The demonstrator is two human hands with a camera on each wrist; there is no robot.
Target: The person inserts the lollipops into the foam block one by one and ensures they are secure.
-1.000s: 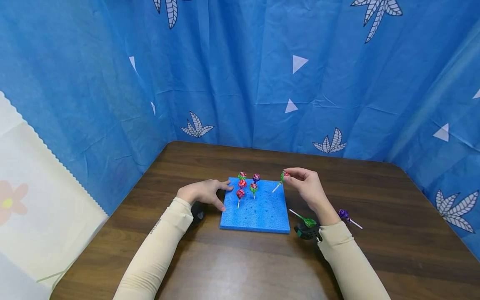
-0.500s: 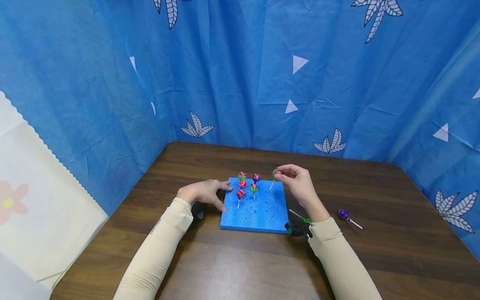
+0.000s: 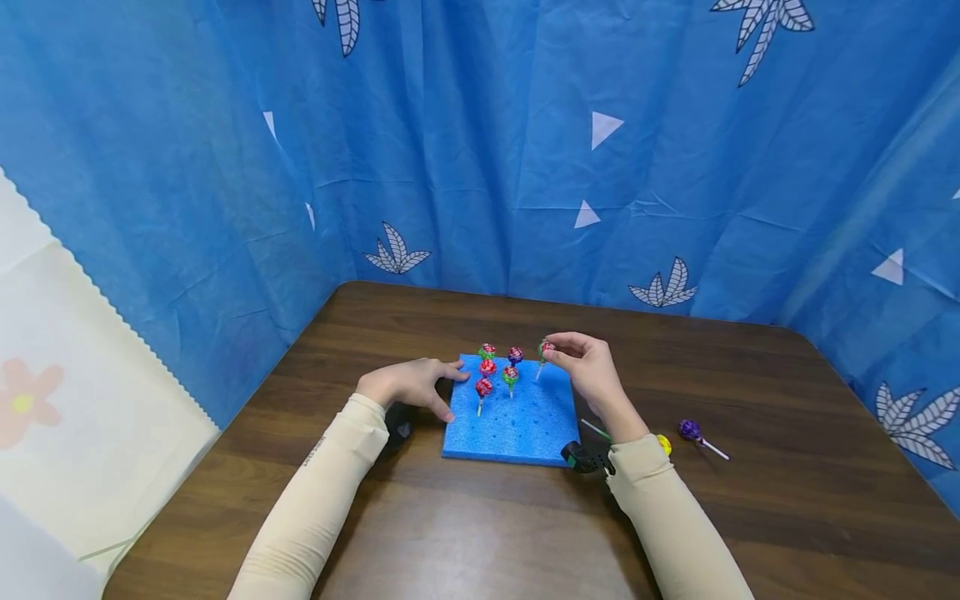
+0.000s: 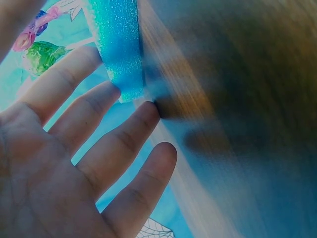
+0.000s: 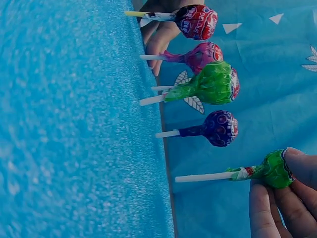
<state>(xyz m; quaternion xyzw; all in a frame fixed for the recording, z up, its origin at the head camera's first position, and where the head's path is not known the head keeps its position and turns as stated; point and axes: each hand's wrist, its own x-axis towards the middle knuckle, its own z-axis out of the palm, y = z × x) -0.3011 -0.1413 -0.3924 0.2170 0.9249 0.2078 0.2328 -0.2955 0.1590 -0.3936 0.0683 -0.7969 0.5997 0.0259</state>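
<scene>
A blue foam board [image 3: 517, 429] lies on the table with several wrapped lollipops standing in its left part. Among them are a red one [image 5: 198, 22], a green one [image 5: 214, 84] and a dark blue one [image 5: 220, 129]. My left hand [image 3: 412, 385] rests at the board's left edge, thumb and fingers spread; its fingers look straight in the left wrist view. Over the back right of the board, my right hand [image 3: 591, 373] pinches a green lollipop [image 5: 276, 169] by its wrapped head. That lollipop's white stick points down, close over the foam.
Right of the board, a purple lollipop [image 3: 690, 430] lies on the table [image 3: 465, 533]. Near my right sleeve, a white stick with green wrapping [image 3: 596, 429] and something yellow [image 3: 664, 444] are partly hidden. A blue curtain [image 3: 465, 167] hangs behind the table.
My right hand has carried the green lollipop leftward over the board, and its stick has become more upright. The yellow thing has come into view beside the sleeve. The left hand stays in place.
</scene>
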